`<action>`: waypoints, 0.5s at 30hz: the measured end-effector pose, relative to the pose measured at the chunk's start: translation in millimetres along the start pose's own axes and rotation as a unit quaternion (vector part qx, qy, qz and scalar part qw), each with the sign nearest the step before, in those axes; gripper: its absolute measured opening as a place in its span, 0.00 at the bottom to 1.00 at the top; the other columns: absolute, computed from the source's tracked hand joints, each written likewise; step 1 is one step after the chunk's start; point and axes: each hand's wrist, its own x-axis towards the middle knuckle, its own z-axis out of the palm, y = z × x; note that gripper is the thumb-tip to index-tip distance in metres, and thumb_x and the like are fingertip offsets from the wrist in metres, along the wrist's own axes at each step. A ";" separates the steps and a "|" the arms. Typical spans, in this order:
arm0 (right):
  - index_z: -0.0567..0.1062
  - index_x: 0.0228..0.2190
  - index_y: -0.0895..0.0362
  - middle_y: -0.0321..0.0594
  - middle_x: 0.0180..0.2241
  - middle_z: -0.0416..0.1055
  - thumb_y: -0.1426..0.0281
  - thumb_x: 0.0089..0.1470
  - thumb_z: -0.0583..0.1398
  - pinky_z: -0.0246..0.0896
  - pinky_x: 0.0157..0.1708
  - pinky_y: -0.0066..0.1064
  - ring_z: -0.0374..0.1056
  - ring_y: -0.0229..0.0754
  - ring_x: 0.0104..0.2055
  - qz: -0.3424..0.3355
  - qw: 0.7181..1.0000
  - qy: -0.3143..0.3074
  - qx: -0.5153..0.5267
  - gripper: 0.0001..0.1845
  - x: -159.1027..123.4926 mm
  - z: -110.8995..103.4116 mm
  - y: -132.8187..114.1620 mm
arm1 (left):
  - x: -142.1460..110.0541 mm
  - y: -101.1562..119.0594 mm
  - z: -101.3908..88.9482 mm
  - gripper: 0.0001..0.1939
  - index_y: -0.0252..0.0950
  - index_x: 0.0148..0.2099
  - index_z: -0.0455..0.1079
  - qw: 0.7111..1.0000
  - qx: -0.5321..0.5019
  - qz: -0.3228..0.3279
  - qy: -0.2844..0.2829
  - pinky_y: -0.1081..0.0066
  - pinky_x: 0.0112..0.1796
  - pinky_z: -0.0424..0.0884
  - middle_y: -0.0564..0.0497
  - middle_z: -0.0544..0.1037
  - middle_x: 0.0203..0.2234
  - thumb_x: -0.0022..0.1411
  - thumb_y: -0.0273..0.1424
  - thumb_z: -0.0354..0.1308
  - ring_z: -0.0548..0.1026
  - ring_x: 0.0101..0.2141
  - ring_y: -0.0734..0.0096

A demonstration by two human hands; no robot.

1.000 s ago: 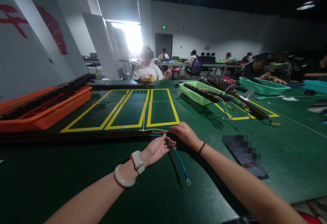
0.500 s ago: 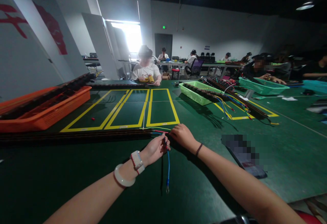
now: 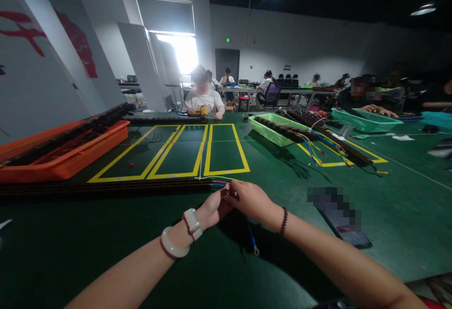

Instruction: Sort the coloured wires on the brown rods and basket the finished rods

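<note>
Two bare hands meet over the green worktop (image 3: 212,276), the left hand (image 3: 216,208) palm inward, the right hand (image 3: 251,200) coming across it so that their fingers touch. From where I stand the right thumb and fingers look drawn together and the left ones curl in behind them, but the fingertips hide each other, so I cannot tell which lead either hand pinches.

Just left of the hands ends a long dark cable bundle (image 3: 106,188), lying flat; out of it a red lead (image 3: 221,182) and blue lead (image 3: 218,186) run straight into the fingers. One thin yellow-green wire (image 3: 216,177) passes just beyond them. Below the right hand hangs a blue cable (image 3: 252,236), tipped with a metal ring terminal (image 3: 256,251).

The left wrist wears a watch (image 3: 192,224) and a pale bangle (image 3: 174,243), the right a dark beaded bracelet (image 3: 284,220). Right of the hands lies a dark, partly blurred slab (image 3: 341,222). Yellow outlines (image 3: 215,174) mark the surface beyond the hands; an orange basket (image 3: 67,168) sits well to their left, a light green basket (image 3: 271,135) beyond them to the right.
</note>
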 end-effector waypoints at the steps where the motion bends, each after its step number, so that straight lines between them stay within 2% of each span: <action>1: 0.68 0.41 0.59 0.44 0.36 0.71 0.60 0.58 0.54 0.60 0.32 0.28 0.69 0.43 0.36 0.006 1.000 -0.012 -0.021 0.16 -1.5 -2.7 -5.4 | -0.5 0.1 -0.3 0.12 0.30 0.29 0.67 1.000 0.001 -0.003 0.000 0.78 0.26 0.67 0.51 0.72 0.20 0.64 0.27 0.48 0.69 0.20 0.78; 4: 0.67 0.44 0.61 0.48 0.37 0.72 0.67 0.58 0.53 0.63 0.33 0.31 0.70 0.46 0.37 0.017 0.997 -0.034 -0.070 0.14 -4.2 -4.3 -14.7 | -2.9 0.4 -0.3 0.13 0.30 0.29 0.68 1.000 0.012 -0.014 -0.008 0.77 0.25 0.67 0.49 0.72 0.20 0.64 0.29 0.49 0.70 0.21 0.76; 9: 0.67 0.48 0.65 0.54 0.39 0.71 0.77 0.56 0.51 0.66 0.35 0.31 0.71 0.45 0.38 0.000 0.990 -0.090 -0.107 0.17 -4.6 -3.0 -15.6 | -5.9 0.5 2.2 0.14 0.29 0.31 0.69 0.999 0.021 -0.030 -0.037 0.74 0.34 0.69 0.48 0.74 0.22 0.65 0.33 0.49 0.72 0.25 0.74; 12: 0.70 0.46 0.63 0.52 0.38 0.72 0.78 0.57 0.50 0.65 0.36 0.30 0.72 0.44 0.38 0.006 0.990 -0.100 -0.100 0.16 -3.0 -8.6 -13.1 | -6.0 0.3 2.1 0.16 0.29 0.29 0.69 0.998 0.019 -0.020 -0.050 0.74 0.35 0.69 0.48 0.74 0.23 0.65 0.33 0.48 0.72 0.25 0.75; 15: 0.74 0.38 0.61 0.50 0.34 0.73 0.76 0.57 0.52 0.65 0.35 0.30 0.72 0.45 0.35 0.014 0.988 -0.100 -0.116 0.12 0.4 -17.9 -7.8 | -7.1 -0.2 0.2 0.19 0.30 0.29 0.69 0.997 0.042 0.000 -0.072 0.73 0.35 0.68 0.48 0.74 0.22 0.66 0.35 0.46 0.72 0.25 0.74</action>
